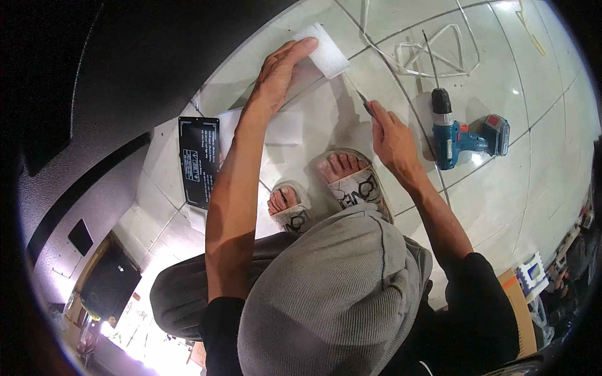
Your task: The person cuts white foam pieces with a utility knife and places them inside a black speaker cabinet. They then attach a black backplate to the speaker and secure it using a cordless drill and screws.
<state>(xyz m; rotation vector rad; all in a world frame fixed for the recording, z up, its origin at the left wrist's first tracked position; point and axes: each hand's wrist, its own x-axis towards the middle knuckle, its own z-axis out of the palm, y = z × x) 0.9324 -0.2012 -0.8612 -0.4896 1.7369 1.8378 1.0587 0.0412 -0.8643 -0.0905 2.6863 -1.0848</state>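
My left hand (279, 66) is closed on a white foam block (327, 55), its thumb pressed on the near face, above the tiled floor. To the right, my right hand (394, 136) grips a utility knife (367, 108) with a red and dark handle. The knife's thin blade points up and left toward the foam, apart from it. More white foam (283, 128) lies on the floor beside my left forearm. A black printed panel (199, 160) is partly hidden behind that forearm.
A teal cordless drill (453, 139) with a long bit lies right of my right hand. Beyond it is a loop of white strap (433, 70). A large dark cabinet-like body (144, 56) fills the upper left. My sandalled feet (351, 178) stand between my arms. A cardboard box (519, 310) stands lower right.
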